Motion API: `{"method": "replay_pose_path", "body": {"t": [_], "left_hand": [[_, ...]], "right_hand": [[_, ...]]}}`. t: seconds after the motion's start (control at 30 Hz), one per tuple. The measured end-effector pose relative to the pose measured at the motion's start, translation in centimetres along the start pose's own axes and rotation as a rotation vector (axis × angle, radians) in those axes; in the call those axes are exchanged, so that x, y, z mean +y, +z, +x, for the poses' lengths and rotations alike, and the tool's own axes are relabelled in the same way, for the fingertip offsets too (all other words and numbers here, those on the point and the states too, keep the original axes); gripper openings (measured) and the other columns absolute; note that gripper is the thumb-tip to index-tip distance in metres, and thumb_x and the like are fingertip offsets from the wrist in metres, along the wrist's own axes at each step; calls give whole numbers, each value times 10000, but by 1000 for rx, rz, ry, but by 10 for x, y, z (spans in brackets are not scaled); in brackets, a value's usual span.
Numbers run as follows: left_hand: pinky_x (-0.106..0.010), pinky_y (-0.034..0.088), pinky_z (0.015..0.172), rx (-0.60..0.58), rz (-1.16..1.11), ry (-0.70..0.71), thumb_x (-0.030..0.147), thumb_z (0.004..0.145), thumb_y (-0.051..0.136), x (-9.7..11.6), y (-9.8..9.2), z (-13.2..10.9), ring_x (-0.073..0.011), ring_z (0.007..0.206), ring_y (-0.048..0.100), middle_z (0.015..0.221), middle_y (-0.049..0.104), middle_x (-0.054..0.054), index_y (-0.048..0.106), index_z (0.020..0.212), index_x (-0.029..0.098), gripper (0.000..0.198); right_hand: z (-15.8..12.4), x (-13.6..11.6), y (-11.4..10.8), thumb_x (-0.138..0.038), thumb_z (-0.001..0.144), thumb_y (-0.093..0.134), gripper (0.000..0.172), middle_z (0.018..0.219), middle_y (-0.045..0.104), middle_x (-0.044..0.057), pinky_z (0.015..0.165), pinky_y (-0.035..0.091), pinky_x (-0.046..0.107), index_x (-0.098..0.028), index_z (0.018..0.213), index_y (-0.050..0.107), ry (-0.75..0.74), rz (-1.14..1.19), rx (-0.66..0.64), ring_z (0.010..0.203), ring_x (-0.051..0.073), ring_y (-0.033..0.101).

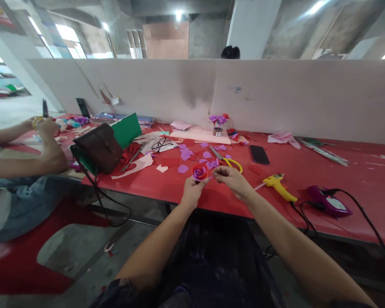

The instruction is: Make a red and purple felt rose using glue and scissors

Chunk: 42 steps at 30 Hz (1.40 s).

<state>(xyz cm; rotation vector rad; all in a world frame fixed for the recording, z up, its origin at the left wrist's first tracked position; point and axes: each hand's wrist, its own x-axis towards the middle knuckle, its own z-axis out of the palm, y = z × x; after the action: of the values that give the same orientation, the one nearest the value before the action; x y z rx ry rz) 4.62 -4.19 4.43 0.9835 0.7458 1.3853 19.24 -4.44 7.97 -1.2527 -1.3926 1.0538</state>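
Observation:
My left hand (191,192) is closed around the underside of a red and purple paper flower (199,172), held upright over the table's front edge. Just right of the flower, my right hand (232,179) has its fingers pinched together. Whatever lies between those fingertips is too small to make out. Behind my hands, purple paper petals (186,154) are scattered on the red table (167,186). Scissors (233,163) with yellow handles lie just beyond my right hand. To its right rests a yellow glue gun (279,187) with a glue stick in its back.
A black phone (259,154) and a purple power box (329,201) with cables sit to the right. Left are glasses (162,145) and a brown bag (99,147). Finished flowers (218,119) stand at the back. A co-worker's hands (46,126) hold a tool at far left.

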Motion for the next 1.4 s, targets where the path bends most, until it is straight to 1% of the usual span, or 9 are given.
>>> {"method": "replay_pose_path", "body": {"t": [0.23, 0.33, 0.43, 0.5, 0.6, 0.7, 0.83, 1.07, 1.4], "left_hand": [[-286, 465, 754, 33, 68, 4, 314, 569, 833, 0, -5, -8, -126, 663, 524, 646, 617, 13, 667, 653, 157, 244], [-313, 476, 802, 63, 76, 24, 298, 570, 835, -3, -11, -11, -148, 715, 564, 684, 648, 4, 682, 693, 159, 241], [-320, 475, 817, 76, 106, 40, 286, 607, 819, -6, -15, -14, -161, 746, 586, 692, 657, -2, 681, 689, 159, 205], [-315, 471, 817, 74, 121, 47, 277, 634, 805, -8, -17, -16, -158, 749, 589, 708, 664, -5, 689, 706, 157, 181], [-294, 463, 789, 80, 120, 41, 268, 640, 798, -10, -18, -16, -144, 722, 573, 713, 662, 2, 705, 757, 153, 189], [-268, 449, 750, 88, 107, 44, 253, 644, 784, -11, -19, -17, -127, 687, 546, 689, 641, 14, 695, 739, 151, 166], [-252, 430, 708, 64, 107, 45, 232, 663, 750, -10, -18, -18, -114, 653, 518, 648, 609, 23, 663, 684, 147, 124], [-253, 441, 734, 56, 101, 53, 263, 656, 774, -12, -19, -18, -117, 678, 537, 679, 627, 18, 667, 716, 152, 165], [-261, 483, 746, 151, 116, 54, 246, 580, 826, -10, -21, -20, -135, 716, 611, 737, 692, -13, 712, 749, 136, 231]], "right_hand": [[21, 9, -27, -385, 747, 660, 228, 707, 676, 21, 672, 501, 321, -184, 849, 699, -19, -250, 67, 655, 159, 606], [32, 12, -46, -226, 767, 645, 146, 885, 723, 78, 834, 484, 400, -191, 883, 727, -20, -427, 158, 901, 245, 647], [34, 15, -55, -110, 735, 648, 222, 1121, 693, 112, 1023, 328, 530, -217, 902, 745, -37, -602, 266, 1229, 353, 490], [29, 16, -51, -100, 771, 607, 230, 1144, 687, 129, 1051, 248, 591, -213, 912, 749, -47, -671, 306, 1275, 383, 434], [14, 14, -34, -134, 824, 560, 232, 1103, 715, 108, 1025, 336, 510, -220, 923, 752, -87, -690, 257, 1170, 321, 542], [-3, 12, -8, -232, 795, 634, 244, 1171, 702, 44, 855, 483, 342, -260, 1015, 735, -166, -566, 97, 984, 223, 643], [-18, 12, 18, -358, 795, 632, 189, 840, 745, 35, 703, 497, 311, -219, 871, 734, -188, -304, -23, 747, 198, 657], [-20, 13, 17, -370, 783, 624, 182, 745, 732, 15, 680, 485, 303, -220, 761, 724, -204, -303, 36, 698, 192, 643], [18, 9, -22, -333, 825, 473, 231, 761, 705, 73, 676, 405, 316, -201, 748, 646, -96, -504, 477, 738, 228, 617]]}}
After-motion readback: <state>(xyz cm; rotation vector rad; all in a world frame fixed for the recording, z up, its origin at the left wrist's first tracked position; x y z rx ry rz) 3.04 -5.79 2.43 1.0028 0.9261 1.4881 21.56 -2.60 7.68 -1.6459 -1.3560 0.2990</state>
